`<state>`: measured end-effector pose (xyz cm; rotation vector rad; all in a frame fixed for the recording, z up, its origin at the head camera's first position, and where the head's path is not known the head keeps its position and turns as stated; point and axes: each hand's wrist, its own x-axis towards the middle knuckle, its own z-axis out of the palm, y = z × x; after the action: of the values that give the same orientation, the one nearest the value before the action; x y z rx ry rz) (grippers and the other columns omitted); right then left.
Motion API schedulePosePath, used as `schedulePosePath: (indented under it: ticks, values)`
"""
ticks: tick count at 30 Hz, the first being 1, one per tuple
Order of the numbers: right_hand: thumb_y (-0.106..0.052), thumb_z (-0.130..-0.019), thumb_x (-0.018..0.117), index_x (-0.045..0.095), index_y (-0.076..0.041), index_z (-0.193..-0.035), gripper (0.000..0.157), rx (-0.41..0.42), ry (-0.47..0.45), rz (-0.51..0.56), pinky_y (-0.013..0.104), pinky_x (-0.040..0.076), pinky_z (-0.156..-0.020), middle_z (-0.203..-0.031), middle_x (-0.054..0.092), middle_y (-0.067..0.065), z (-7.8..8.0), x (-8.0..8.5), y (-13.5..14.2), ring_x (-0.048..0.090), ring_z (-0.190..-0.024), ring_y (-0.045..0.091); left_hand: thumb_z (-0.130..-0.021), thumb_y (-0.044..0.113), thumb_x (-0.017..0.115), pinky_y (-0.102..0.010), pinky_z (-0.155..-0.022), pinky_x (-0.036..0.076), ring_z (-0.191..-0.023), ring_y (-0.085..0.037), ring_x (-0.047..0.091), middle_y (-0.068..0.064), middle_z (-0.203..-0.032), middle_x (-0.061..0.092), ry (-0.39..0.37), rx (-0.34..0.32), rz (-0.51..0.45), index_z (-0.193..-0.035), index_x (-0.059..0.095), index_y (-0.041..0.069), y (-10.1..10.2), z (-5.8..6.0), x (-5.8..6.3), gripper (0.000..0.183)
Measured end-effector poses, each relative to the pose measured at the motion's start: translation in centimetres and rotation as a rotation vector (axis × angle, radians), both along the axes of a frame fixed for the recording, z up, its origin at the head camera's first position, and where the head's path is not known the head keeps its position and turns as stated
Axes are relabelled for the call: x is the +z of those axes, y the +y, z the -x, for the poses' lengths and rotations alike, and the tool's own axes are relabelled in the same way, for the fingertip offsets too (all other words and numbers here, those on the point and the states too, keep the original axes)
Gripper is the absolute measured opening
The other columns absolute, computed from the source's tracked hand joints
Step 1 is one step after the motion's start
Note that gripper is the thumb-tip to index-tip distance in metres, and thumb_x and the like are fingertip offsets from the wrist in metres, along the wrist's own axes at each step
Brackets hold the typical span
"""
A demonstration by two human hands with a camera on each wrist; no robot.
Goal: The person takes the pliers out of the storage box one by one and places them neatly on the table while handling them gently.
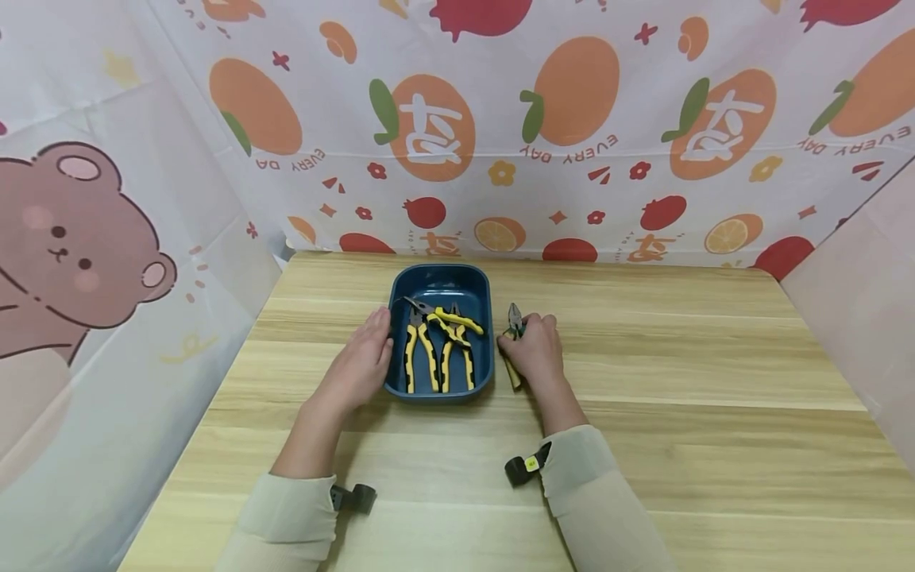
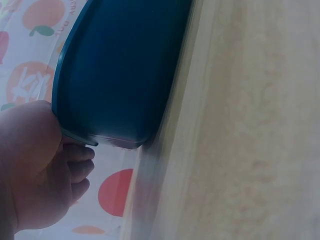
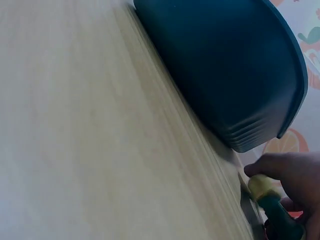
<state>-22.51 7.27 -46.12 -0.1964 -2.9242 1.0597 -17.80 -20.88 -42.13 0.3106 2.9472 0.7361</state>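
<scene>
A dark blue tray (image 1: 440, 396) stands on the table, its long sides pointing away from me. Inside lie several pliers with yellow-and-black handles; needle-nose pliers (image 1: 457, 320) lie across the others. My left hand (image 1: 363, 353) rests against the tray's left side, fingers pointing forward along it. In the left wrist view, that hand is at the rim, partly hidden behind the tray's wall. To the right of the tray, my right hand (image 1: 536, 347) grips a pair of pliers (image 1: 514, 318) with green-and-yellow handles, jaws pointing away. The right wrist view shows one handle end (image 3: 262, 187) close over the table.
The light wooden table (image 1: 715, 381) extends widely to the right and in front of the tray. A fruit-printed cloth (image 1: 500, 103) hangs behind its far edge. At the left hangs another cloth with a bear print (image 1: 79, 230).
</scene>
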Motion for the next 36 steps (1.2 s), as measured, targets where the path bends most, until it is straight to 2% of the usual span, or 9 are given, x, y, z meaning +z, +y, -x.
schedulePosePath:
  ticks: [8, 14, 24, 36]
  values:
    - [-0.045, -0.081, 0.075, 0.062, 0.0, -0.11, 0.055, 0.013, -0.048, -0.034, 0.04, 0.049, -0.072, -0.105, 0.048, 0.016, -0.27, 0.03, 0.08, 0.053, -0.087, 0.031, -0.107, 0.019, 0.032, -0.05, -0.124, 0.014, -0.152, -0.031, 0.012, -0.017, -0.164, 0.014, 0.005, -0.002, -0.005, -0.156, 0.015, -0.002, -0.23, -0.04, -0.21, 0.056]
    - [-0.044, -0.082, 0.072, 0.062, 0.001, -0.117, 0.057, 0.045, -0.082, -0.058, 0.041, 0.05, -0.074, -0.109, 0.048, 0.017, -0.48, 0.38, 0.42, 0.053, -0.089, 0.031, -0.107, 0.019, 0.033, -0.05, -0.124, 0.014, -0.152, -0.031, 0.012, -0.017, -0.164, 0.014, 0.008, -0.003, -0.014, -0.155, 0.015, -0.002, -0.28, -0.03, -0.31, 0.056]
    - [-0.046, -0.086, 0.07, 0.062, 0.003, -0.12, 0.06, 0.053, -0.086, -0.011, 0.039, 0.05, -0.076, -0.11, 0.047, 0.016, -0.29, 0.51, 0.31, 0.053, -0.087, 0.03, -0.107, 0.02, 0.032, -0.05, -0.124, 0.014, -0.152, -0.032, 0.013, -0.017, -0.164, 0.014, 0.009, -0.006, -0.015, -0.156, 0.013, -0.001, -0.17, 0.19, -0.33, 0.057]
    - [-0.048, -0.085, 0.071, 0.062, 0.004, -0.119, 0.063, 0.056, -0.051, -0.019, 0.04, 0.052, -0.077, -0.109, 0.048, 0.017, -0.13, 0.37, 0.35, 0.054, -0.086, 0.03, -0.107, 0.02, 0.032, -0.05, -0.124, 0.014, -0.152, -0.031, 0.012, -0.016, -0.164, 0.014, 0.008, -0.003, -0.019, -0.156, 0.013, 0.0, -0.11, 0.19, -0.14, 0.057]
